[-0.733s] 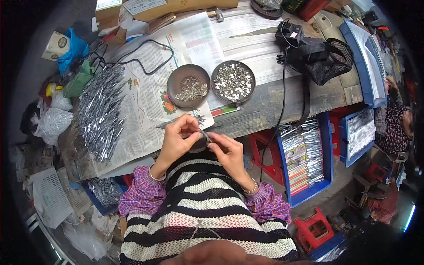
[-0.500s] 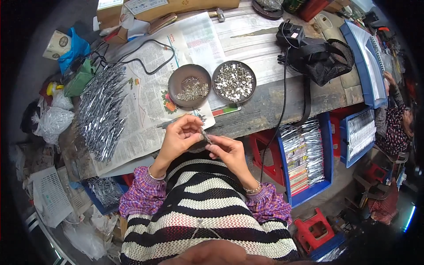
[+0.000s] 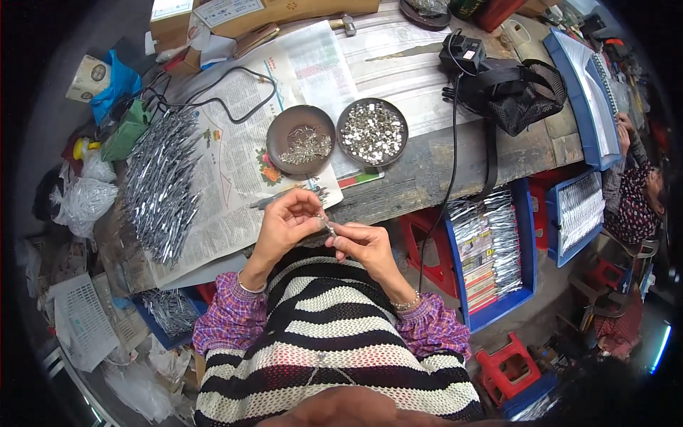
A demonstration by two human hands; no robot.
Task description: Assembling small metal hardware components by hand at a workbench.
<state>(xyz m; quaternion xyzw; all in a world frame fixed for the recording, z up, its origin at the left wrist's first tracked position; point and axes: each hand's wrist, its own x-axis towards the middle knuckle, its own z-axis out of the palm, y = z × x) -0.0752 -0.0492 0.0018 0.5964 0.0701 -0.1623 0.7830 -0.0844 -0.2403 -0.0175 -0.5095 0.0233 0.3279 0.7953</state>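
Note:
My left hand (image 3: 284, 231) and my right hand (image 3: 366, 249) meet in front of my lap, at the near edge of the bench. Their fingertips are closed on a small silvery metal piece (image 3: 329, 228), which fingers mostly cover; its exact kind does not show. Just beyond the hands stand two round dark dishes. The left dish (image 3: 281, 124) holds a small heap of thin, fine metal parts. In the right dish (image 3: 404, 132) lie many small shiny flat metal bits. A big pile of slim pointed metal pieces (image 3: 163, 185) covers the left of the newspaper (image 3: 238, 167).
A black cable (image 3: 245, 117) loops behind the pile. Toward the right lie a black mesh bag (image 3: 530, 103) and a hanging cord. Blue trays (image 3: 530, 270) of slim metal pieces stand below the bench, near a red stool (image 3: 509, 373). Another person (image 3: 633, 192) sits far right.
My right fingers have shifted slightly around the small metal piece, and its position between the fingertips differs a little. The whole view has moved slightly; the dishes and pile lie as before.

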